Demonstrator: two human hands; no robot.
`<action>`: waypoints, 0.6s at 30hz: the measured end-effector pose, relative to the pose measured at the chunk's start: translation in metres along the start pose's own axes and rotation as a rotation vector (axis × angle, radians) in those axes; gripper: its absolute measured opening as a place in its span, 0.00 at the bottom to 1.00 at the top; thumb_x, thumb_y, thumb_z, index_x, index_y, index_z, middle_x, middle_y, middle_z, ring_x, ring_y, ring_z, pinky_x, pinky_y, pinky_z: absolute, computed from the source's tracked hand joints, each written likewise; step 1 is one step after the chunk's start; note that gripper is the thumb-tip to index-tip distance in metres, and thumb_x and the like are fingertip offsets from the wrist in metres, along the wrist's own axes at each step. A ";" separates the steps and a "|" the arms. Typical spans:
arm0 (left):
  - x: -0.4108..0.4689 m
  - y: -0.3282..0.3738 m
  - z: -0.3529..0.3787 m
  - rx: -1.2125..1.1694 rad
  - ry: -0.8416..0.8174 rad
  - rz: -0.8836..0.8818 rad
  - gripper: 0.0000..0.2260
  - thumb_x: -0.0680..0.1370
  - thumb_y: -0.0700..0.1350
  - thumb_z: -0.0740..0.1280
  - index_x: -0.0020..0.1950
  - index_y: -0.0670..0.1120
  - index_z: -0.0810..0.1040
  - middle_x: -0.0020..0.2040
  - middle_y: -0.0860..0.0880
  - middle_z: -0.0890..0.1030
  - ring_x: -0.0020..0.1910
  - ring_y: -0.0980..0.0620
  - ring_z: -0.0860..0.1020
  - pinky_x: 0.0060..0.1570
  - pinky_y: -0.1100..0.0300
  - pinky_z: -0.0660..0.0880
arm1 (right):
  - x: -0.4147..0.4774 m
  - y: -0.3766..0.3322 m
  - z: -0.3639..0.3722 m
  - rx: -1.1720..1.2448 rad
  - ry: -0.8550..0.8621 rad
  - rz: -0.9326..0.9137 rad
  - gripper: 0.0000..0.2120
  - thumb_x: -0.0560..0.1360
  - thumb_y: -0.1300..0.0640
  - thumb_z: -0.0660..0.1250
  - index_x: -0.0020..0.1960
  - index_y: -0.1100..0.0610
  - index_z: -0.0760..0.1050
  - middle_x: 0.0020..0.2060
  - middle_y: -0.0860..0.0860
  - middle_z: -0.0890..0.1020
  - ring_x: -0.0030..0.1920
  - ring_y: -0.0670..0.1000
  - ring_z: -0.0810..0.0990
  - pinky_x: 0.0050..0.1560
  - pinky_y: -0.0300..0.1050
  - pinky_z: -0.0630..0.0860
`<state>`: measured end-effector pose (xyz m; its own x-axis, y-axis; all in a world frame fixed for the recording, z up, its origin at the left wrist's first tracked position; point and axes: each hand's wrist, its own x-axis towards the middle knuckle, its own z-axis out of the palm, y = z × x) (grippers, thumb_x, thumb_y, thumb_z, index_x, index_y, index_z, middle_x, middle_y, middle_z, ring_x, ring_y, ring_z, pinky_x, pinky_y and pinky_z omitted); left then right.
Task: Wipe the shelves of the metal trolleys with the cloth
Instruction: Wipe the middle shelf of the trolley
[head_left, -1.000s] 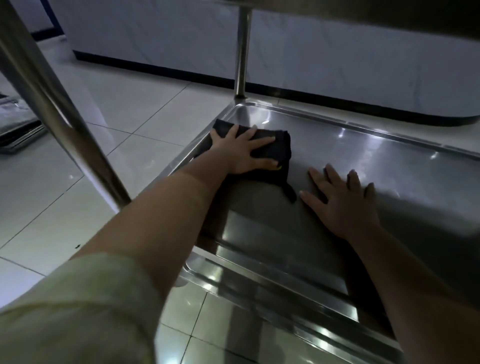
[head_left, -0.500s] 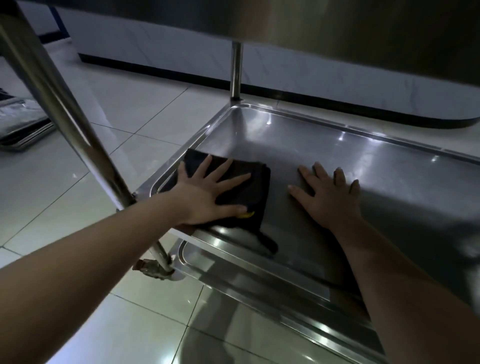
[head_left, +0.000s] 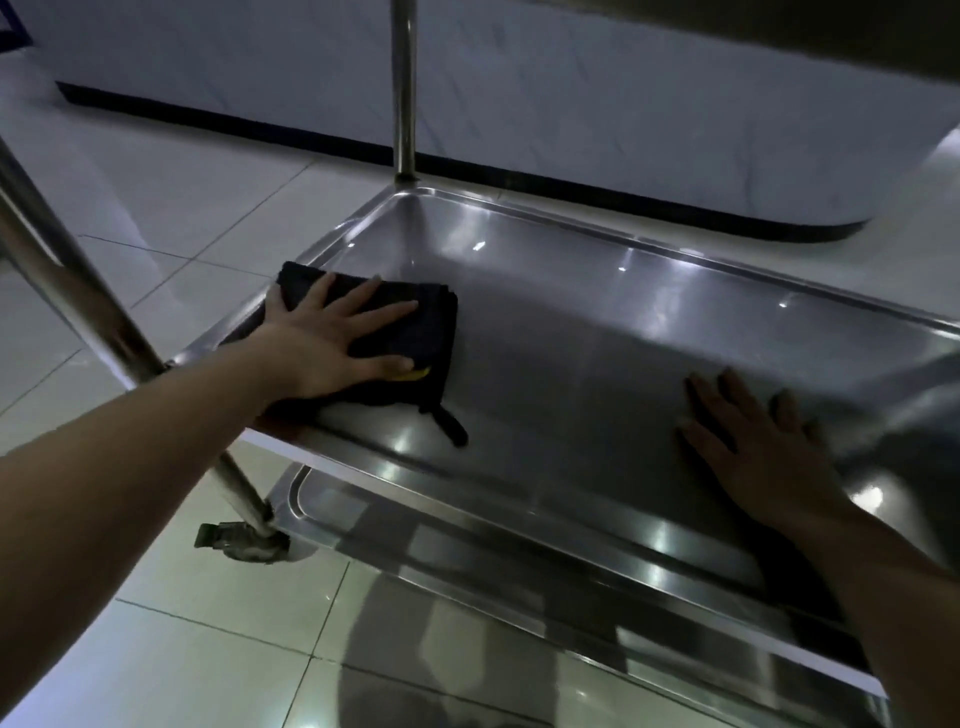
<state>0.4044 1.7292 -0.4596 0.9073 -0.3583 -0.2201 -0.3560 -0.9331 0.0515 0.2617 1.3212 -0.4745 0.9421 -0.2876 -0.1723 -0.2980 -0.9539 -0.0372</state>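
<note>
We press our left hand (head_left: 332, 343) flat on the dark folded cloth (head_left: 436, 322), fingers straight and spread, on the steel shelf (head_left: 597, 322). A yellow tag (head_left: 418, 373) peeks out just past the tip of our thumb, and a dark loop (head_left: 449, 426) of the cloth trails below it. Our right hand (head_left: 769, 457) lies flat on bare steel, its fingers well apart from the cloth. Beyond our left fingertips an upright post (head_left: 404, 93) rises from the shelf's far corner. Below our wrists sits a lower shelf (head_left: 467, 545).

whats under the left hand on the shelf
A dark folded cloth lies flat under the left hand, on the metal shelf. The shelf surface beneath the cloth is covered.
</note>
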 end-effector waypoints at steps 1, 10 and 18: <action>0.021 0.006 -0.005 -0.004 0.019 -0.018 0.35 0.65 0.81 0.43 0.70 0.78 0.39 0.80 0.60 0.41 0.79 0.44 0.41 0.71 0.30 0.39 | 0.003 0.001 0.002 -0.011 0.002 0.000 0.30 0.77 0.33 0.46 0.78 0.35 0.44 0.80 0.43 0.45 0.78 0.64 0.46 0.75 0.63 0.47; 0.141 0.164 -0.025 0.007 0.027 0.030 0.38 0.68 0.81 0.46 0.76 0.71 0.44 0.81 0.54 0.44 0.78 0.35 0.41 0.64 0.22 0.38 | 0.009 0.006 0.009 -0.052 0.055 0.008 0.30 0.78 0.32 0.45 0.77 0.34 0.40 0.80 0.45 0.42 0.78 0.65 0.45 0.75 0.64 0.45; 0.149 0.225 -0.015 -0.014 0.060 0.215 0.36 0.69 0.80 0.48 0.76 0.71 0.48 0.81 0.56 0.45 0.79 0.39 0.41 0.65 0.22 0.40 | 0.010 0.007 0.007 -0.002 0.063 -0.006 0.30 0.78 0.31 0.46 0.77 0.33 0.41 0.80 0.43 0.44 0.78 0.64 0.44 0.75 0.63 0.42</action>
<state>0.4627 1.4657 -0.4666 0.8227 -0.5499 -0.1440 -0.5400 -0.8352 0.1046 0.2683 1.3123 -0.4836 0.9517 -0.2868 -0.1096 -0.2921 -0.9557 -0.0357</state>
